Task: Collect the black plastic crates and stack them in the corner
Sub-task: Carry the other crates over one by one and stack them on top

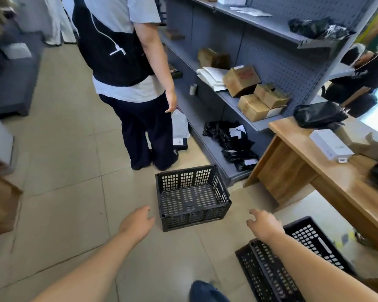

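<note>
An empty black plastic crate [192,198] with perforated walls sits upright on the tiled floor in front of me. My left hand [138,223] hovers just left of its near corner, fingers apart, holding nothing. My right hand [263,224] reaches out to the crate's right, a short gap away, fingers spread and empty. Under my right forearm, at the lower right, a second black crate [314,238] rests on the floor beside the desk, partly hidden by my arm.
A person [135,83] stands just beyond the crate, facing away. A grey shelf unit [238,101] with boxes and black bags runs along the right. A wooden desk [314,171] stands at the right. Open tiled floor [63,192] lies to the left.
</note>
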Demonstrator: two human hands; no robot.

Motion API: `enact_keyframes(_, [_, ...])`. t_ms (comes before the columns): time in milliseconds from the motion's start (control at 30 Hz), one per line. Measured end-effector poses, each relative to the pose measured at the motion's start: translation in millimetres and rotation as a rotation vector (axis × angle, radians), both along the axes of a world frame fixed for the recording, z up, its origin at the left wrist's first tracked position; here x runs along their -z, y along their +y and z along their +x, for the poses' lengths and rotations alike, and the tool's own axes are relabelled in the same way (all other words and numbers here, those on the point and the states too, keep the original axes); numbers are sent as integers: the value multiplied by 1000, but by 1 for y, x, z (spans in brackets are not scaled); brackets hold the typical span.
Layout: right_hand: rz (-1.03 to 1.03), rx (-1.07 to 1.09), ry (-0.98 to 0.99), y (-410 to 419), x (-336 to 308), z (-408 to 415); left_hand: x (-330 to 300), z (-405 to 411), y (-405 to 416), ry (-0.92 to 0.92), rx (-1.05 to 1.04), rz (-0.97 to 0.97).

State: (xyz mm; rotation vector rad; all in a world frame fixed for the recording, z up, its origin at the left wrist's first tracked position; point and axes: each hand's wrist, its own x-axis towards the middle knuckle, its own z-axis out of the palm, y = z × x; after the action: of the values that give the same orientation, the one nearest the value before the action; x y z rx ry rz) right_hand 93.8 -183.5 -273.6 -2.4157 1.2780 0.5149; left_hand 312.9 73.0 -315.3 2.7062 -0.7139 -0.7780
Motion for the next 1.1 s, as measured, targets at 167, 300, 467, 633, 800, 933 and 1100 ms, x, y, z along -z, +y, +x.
enact_keyframes(167, [3, -83, 21, -90, 8, 30, 4, 18, -57, 10, -130, -5])
enact_keyframes(300, [14, -157, 67, -145, 22, 64, 13, 32, -92, 59, -255, -58])
enact_keyframes(467, [36, -235, 142, -179, 46, 112, 29, 64, -111, 118, -270, 21])
enact_keyframes(633, [102, -223, 180, -199, 70, 161, 49, 109, -128, 184, -314, 65])
enact_keyframes(800, [170, -167, 209, -219, 87, 205, 72, 154, -149, 270, -370, 40])
enact_keyframes(933, [205, -123, 218, -233, 106, 235, 97, 185, -163, 333, -356, 76])
enact_keyframes(1100, [286, -28, 175, -252, 139, 263, 133, 218, -180, 429, -471, 10])
